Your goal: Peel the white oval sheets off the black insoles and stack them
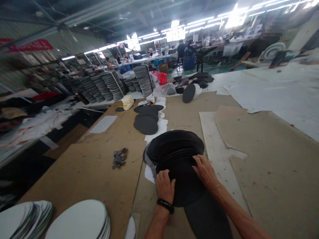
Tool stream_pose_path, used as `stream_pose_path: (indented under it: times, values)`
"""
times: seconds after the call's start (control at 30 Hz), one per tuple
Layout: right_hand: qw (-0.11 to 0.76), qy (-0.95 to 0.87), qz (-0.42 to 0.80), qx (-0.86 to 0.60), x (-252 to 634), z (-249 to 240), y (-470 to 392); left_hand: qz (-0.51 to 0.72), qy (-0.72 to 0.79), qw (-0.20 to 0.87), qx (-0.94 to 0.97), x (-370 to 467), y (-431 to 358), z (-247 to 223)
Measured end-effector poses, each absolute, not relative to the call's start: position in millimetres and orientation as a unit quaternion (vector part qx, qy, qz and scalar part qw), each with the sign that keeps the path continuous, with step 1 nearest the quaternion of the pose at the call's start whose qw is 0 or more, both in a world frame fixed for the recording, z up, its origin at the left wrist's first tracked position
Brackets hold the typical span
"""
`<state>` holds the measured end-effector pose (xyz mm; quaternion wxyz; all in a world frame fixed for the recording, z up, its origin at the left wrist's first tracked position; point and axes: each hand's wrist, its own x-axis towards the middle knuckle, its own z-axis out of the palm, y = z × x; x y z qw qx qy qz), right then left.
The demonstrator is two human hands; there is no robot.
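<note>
In front of me lies a fanned stack of black oval pieces (177,142), spread over one another on the work table. The nearest black piece (184,189) is on top, between my hands. My left hand (164,187), with a dark bracelet at its wrist, grips the left edge with bent fingers and the thumb on the top surface. On the far right edge, my right hand (204,170) holds the pieces with its fingertips and thumb. A dark grey piece (209,215) sticks out beneath, towards me. The undersides of the pieces are hidden.
Further up lie loose dark ovals (147,122) and a small heap of grey strips (120,158). White oval stacks (79,219) stand at the front left. Beyond are tall bundled stacks (143,81), a red plastic bag (160,77) and people at other tables.
</note>
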<state>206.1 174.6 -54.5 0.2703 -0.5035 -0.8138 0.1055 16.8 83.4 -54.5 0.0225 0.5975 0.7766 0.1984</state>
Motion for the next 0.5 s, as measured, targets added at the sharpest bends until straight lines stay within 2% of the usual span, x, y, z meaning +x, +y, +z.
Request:
stream_pose_path:
  times: [0.13, 0.33, 0.4, 0.5]
  values:
    - [0.294, -0.785, 0.191, -0.510, 214.0, -61.9, 143.0, 0.196, 0.786, 0.013, 0.586, 22.1, 82.9, -51.9]
    - [0.281, -0.747, 0.311, -0.516, 205.4, -65.3, 89.1, 0.200, 0.741, 0.037, 0.640, 15.0, 82.2, -47.5]
    - [0.292, -0.689, 0.401, -0.529, 193.7, -57.7, 82.6, 0.205, 0.714, 0.042, 0.668, 14.9, 78.4, -43.8]
    - [0.318, -0.502, 0.588, -0.549, 174.9, -45.2, 82.0, 0.207, 0.669, 0.044, 0.713, 20.7, 65.6, -39.0]
